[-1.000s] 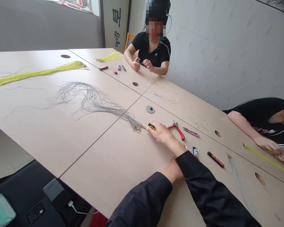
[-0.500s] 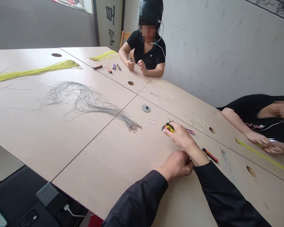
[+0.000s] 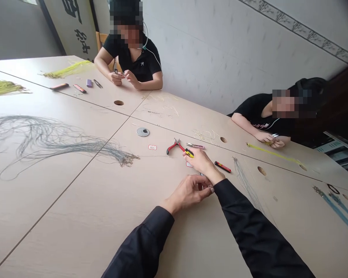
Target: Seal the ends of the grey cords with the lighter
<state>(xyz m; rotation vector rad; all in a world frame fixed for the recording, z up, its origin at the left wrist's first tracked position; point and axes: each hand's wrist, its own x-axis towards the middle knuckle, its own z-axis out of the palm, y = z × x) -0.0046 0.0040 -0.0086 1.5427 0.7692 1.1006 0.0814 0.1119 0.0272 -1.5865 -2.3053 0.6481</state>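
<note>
My right hand [image 3: 201, 161] reaches over the table with its fingers closed on the yellow-and-black end of the red-handled pliers [image 3: 176, 143]. The jaws point away and the handles are spread. Nearer to me, my left hand [image 3: 189, 192] is curled in a pinch beside the right wrist; what lies between its fingers is too small to make out. Pink-handled snips [image 3: 195, 146] lie just beyond the right hand, and a red-and-black cutter [image 3: 222, 166] lies to its right. Left of both hands, a bundle of grey cords [image 3: 116, 151] ends in metal clasps.
A grey cable-hole cover [image 3: 143, 132] and a small label [image 3: 152, 147] lie ahead. Pale cord pieces [image 3: 205, 136] and thin grey cords [image 3: 245, 181] are farther right. Two people [image 3: 133, 61] [image 3: 266, 112] sit across the table [image 3: 104, 220], with yellow cords [image 3: 66, 69] near one.
The view has turned right. The pliers now show with handles spread, where earlier they were mostly hidden by my right hand. My left hand stays curled near the right wrist.
</note>
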